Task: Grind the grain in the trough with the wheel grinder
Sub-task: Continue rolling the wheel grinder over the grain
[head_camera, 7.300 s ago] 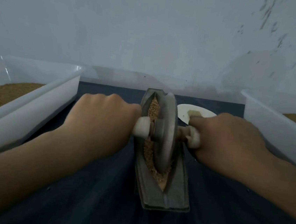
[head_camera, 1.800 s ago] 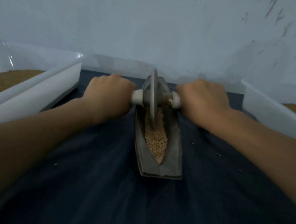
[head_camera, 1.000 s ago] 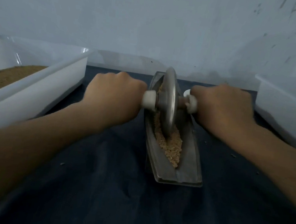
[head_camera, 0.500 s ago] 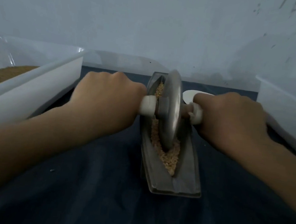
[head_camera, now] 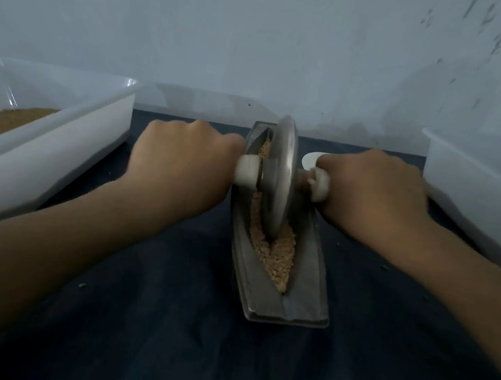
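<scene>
Both hands are on the tool. The left hand (head_camera: 181, 157) is wrapped round the white handle stub (head_camera: 246, 171) on its side of the axle. The right hand (head_camera: 370, 187) is curled round the opposite stub, both fists closed tight.

Between them the metal wheel grinder (head_camera: 278, 180) stands upright in the groove of the boat-shaped trough (head_camera: 305, 276). That's centre of frame, about midway along the trough's length, on the dark cloth (head_camera: 167, 320).

And the grain (head_camera: 276, 254)? It's piled in the groove, heaped toward the near, lower end, with a thinner line showing beyond the wheel. The texture is pale and lumpy with distinct kernels, so I'd call this well short of finished: cracked at best, no fine meal visible. Plenty of passes are left, I'd say, especially through that near heap.

A white tub (head_camera: 46, 149) holding brown material sits at the left edge of frame, and a second tub (head_camera: 471, 194) at the right edge.
</scene>
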The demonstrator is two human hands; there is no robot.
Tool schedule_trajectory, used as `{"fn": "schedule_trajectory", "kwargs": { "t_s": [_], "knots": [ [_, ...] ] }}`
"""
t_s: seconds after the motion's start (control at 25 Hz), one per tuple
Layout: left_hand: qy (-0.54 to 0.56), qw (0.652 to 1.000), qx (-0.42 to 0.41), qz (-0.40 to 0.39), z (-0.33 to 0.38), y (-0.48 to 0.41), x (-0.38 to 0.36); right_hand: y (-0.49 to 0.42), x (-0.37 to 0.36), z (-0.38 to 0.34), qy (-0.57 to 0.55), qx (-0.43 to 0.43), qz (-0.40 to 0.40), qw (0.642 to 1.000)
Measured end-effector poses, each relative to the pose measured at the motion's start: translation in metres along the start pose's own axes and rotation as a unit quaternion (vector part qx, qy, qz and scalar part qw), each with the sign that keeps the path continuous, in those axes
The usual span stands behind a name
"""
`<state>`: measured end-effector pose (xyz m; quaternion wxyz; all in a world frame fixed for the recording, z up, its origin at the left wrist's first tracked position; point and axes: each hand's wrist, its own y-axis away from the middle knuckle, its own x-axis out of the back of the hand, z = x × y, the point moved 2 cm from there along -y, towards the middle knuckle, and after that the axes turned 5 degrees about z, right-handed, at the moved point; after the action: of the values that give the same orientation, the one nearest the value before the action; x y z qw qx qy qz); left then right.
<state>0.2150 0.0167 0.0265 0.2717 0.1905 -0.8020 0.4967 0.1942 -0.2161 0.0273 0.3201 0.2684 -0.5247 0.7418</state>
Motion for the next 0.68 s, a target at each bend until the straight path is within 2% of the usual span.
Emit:
{"fn": "schedule_trajectory", "kwargs": {
  "t_s": [0.12, 0.2, 0.24, 0.32, 0.4, 0.44, 0.52, 0.6, 0.68],
  "knots": [
    [0.012, 0.994, 0.074, -0.080, 0.007, -0.037, -0.017, -0.041, -0.007, -0.011, -0.049, -0.047, -0.067, 0.995],
    [0.025, 0.989, 0.087, -0.117, 0.004, -0.038, -0.018, -0.050, -0.003, -0.011, -0.053, -0.033, -0.096, 0.993],
    [0.026, 0.991, 0.073, -0.113, 0.002, -0.028, -0.012, -0.041, 0.004, -0.009, -0.041, -0.010, -0.087, 0.995],
    [0.024, 0.998, 0.015, -0.057, 0.001, 0.003, 0.005, -0.007, 0.011, -0.004, -0.011, 0.042, -0.012, 0.999],
    [0.015, 1.000, -0.017, -0.002, -0.002, 0.012, 0.016, 0.015, 0.017, 0.001, -0.016, 0.024, 0.042, 0.999],
    [0.004, 1.000, -0.019, 0.002, -0.002, 0.009, 0.015, 0.014, 0.013, 0.002, -0.022, 0.002, 0.028, 0.999],
    [-0.009, 0.999, 0.008, -0.052, 0.005, -0.005, 0.004, -0.005, 0.000, -0.004, -0.001, -0.021, 0.003, 1.000],
    [0.001, 0.992, 0.063, -0.111, 0.008, -0.030, -0.010, -0.038, -0.007, -0.012, -0.042, -0.039, -0.047, 0.997],
    [0.015, 0.986, 0.077, -0.146, 0.009, -0.043, -0.012, -0.055, -0.009, -0.011, -0.072, -0.041, -0.105, 0.991]
  ]
}}
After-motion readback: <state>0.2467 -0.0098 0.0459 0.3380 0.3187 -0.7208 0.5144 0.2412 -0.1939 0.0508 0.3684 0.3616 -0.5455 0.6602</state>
